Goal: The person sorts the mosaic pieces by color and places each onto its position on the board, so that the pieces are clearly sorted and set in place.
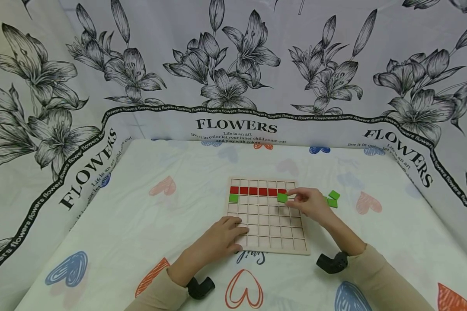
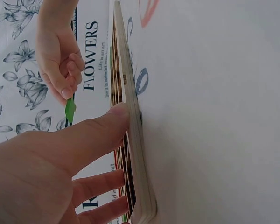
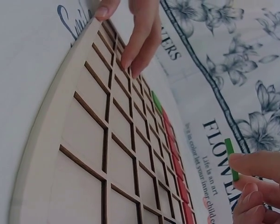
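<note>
A wooden grid board [image 1: 270, 244] lies on the cloth, with a row of red squares [image 1: 253, 191] in its second row. One green square [image 1: 233, 198] sits under the leftmost red one. My right hand [image 1: 309, 204] pinches another green square [image 1: 282, 198] between thumb and finger; the right wrist view shows this square [image 3: 231, 159] on edge, raised above the board. My left hand [image 1: 218, 239] rests on the board's lower left part, fingers relaxed over the cells and thumb [image 2: 102, 129] at the near edge.
Several loose green squares [image 1: 334, 195] lie right of the board, partly behind my right hand. Black wrist devices [image 1: 332, 262] show at both cuffs. A cloth printed with hearts [image 1: 369, 203] covers the table, and a flower-printed curtain [image 1: 233, 125] stands behind it.
</note>
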The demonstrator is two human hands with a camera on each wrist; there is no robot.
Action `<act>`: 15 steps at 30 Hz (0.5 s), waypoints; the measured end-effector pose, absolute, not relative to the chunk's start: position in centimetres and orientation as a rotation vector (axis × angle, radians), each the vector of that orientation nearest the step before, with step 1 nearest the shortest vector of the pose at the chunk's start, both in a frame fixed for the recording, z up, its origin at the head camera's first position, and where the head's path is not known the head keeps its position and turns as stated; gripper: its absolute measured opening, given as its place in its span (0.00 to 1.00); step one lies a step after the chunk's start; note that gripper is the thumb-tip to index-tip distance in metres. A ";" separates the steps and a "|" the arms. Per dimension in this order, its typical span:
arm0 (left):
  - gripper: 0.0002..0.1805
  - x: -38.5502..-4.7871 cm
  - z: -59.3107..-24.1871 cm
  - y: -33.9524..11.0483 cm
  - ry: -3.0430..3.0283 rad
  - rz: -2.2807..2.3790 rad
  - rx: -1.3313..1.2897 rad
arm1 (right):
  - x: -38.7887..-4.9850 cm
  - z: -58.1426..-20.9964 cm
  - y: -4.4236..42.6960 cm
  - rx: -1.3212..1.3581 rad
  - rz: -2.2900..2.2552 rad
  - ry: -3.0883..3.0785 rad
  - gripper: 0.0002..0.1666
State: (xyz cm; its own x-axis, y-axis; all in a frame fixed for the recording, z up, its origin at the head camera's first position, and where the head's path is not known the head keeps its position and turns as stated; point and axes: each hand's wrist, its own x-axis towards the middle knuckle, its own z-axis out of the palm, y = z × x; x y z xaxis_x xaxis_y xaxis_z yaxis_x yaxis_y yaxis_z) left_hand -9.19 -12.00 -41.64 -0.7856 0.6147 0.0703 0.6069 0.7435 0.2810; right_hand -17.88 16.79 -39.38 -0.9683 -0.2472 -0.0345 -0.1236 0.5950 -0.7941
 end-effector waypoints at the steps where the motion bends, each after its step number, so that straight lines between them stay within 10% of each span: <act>1: 0.23 -9.2 -41.6 -12.0 2.908 0.453 1.017 | -17.9 -39.4 16.7 -0.318 -1.316 2.679 0.20; 15: 0.23 -9.2 -41.5 -12.0 2.911 0.437 1.010 | -18.3 -40.3 15.6 -0.349 -1.309 2.671 0.17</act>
